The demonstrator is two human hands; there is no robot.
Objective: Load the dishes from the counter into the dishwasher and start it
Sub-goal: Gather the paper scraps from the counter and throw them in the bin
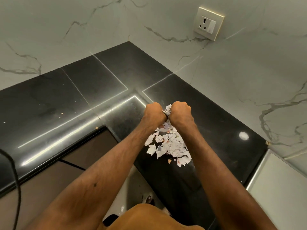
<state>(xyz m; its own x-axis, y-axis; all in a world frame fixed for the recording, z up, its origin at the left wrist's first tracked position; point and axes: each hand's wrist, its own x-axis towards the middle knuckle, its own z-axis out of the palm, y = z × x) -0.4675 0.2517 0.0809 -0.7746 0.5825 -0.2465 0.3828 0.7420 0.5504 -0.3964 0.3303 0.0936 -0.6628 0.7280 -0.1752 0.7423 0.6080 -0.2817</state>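
Paper, not crockery: no dishes or dishwasher in view. A torn paper wad [167, 110] is clenched between both fists, left hand [155, 113] and right hand [181, 112] curled tight on it, above a scrap pile [167, 145] on the black counter [83, 90]. Judged light, soft, easily torn; loose bits will scatter, so gather from the pile's edges inward.

My table [216, 113] is black; the paper scraps [167, 146] I'm tearing are white with grey print; the wall [116, 22] is pale, grey-veined.
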